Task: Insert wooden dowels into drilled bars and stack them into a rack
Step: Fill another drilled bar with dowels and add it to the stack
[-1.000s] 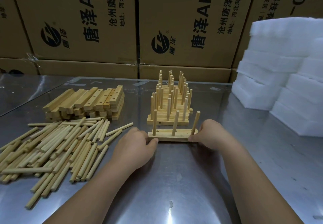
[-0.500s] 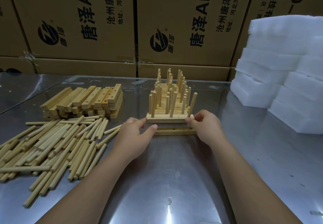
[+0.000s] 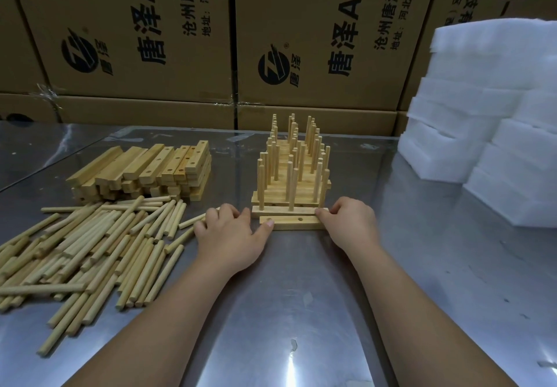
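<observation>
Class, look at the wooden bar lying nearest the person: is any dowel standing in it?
No: the nearest bar shows an empty drilled hole and no dowel; the upright dowels stand in the bar behind it.

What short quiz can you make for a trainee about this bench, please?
1. True or false: the loose dowels lie left of the rack.
2. The left hand and right hand grip: A loose dowels, B the doweled bar, C nothing?
3. How many dowels stand in the nearest bar?
Key: 1 true; 2 B; 3 zero.
</observation>
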